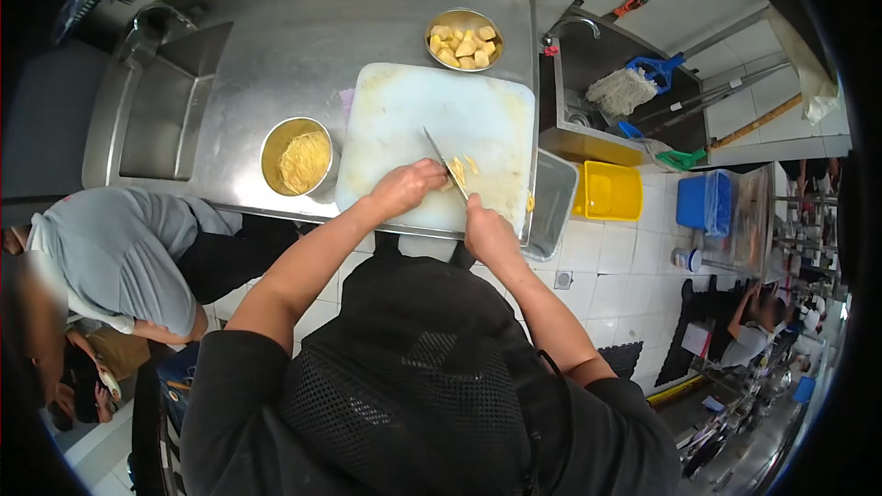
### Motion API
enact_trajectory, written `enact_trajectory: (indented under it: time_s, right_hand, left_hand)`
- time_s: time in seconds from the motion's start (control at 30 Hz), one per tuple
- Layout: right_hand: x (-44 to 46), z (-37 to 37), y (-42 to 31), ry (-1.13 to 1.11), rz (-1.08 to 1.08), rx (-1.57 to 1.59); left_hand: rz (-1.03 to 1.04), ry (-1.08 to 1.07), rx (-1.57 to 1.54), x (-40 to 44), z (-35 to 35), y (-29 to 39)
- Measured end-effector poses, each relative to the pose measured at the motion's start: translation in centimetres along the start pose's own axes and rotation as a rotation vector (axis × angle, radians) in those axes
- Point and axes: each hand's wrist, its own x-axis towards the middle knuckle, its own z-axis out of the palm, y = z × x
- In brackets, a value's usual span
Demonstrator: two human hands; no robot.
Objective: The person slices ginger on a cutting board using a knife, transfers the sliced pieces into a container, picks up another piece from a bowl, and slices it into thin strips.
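My right hand (490, 231) grips the handle of a kitchen knife (439, 152), whose blade points up and left across a white cutting board (395, 110). Close to the left side of the blade, the curled fingers of my left hand (409, 189) press on the board. They appear to hold a pale yellow vegetable piece, mostly hidden under the fingertips. Thin yellow strips (471, 164) lie to the right of the blade. Peeled yellow chunks (466, 44) fill a steel bowl (429, 32) beyond the board. To the left, a steel pot (269, 152) holds fine yellow shreds (305, 163).
A sink (165, 110) is set into the steel counter at left. Right of the board stand a grey bin (551, 197) and a yellow tub (614, 191). Mops lean in a basin (588, 50) at upper right. A person in grey (119, 248) bends close on my left.
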Motion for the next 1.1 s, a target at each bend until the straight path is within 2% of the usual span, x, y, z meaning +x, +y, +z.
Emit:
enact_trajectory:
  time_s: [0.17, 0.27, 0.37, 0.47, 0.57, 0.77, 0.83, 1.0, 1.1]
  right_hand:
    - [-1.7, -2.0, -1.2, -0.106, 0.068, -0.02]
    - [-0.1, 0.1, -0.2, -0.017, 0.021, 0.01]
    - [-0.4, -1.9, -1.0, -0.054, 0.032, 0.014]
    - [-1.8, -0.9, -0.4, -0.091, 0.058, 0.014]
    - [0.5, 1.1, 0.5, 0.027, 0.003, 0.036]
    - [-0.7, -0.4, 1.8, 0.002, 0.049, 0.111]
    - [-1.0, -0.7, 1.7, 0.008, 0.084, 0.074]
    - [-2.9, -3.0, -1.0, -0.076, 0.072, 0.017]
    - [-2.6, -1.2, -1.1, -0.088, 0.062, -0.022]
  left_hand:
    - [-0.03, -0.017, -0.01, -0.2, 0.0, 0.4]
    - [-0.005, 0.015, 0.0, -0.2, 0.3, 0.1]
    - [0.043, 0.036, -0.013, 0.0, -0.2, -0.4]
    - [-0.002, -0.021, -0.017, -0.4, 0.3, 0.2]
    - [0.004, 0.006, -0.017, -0.1, -0.1, 0.4]
    - [-0.04, 0.001, -0.015, -0.3, -0.5, 1.0]
    - [0.014, 0.061, 0.086, -0.4, -0.4, 1.1]
    - [0.014, 0.025, 0.072, -0.6, -0.1, 0.6]
    - [0.02, 0.018, 0.063, -0.7, 0.0, 0.6]
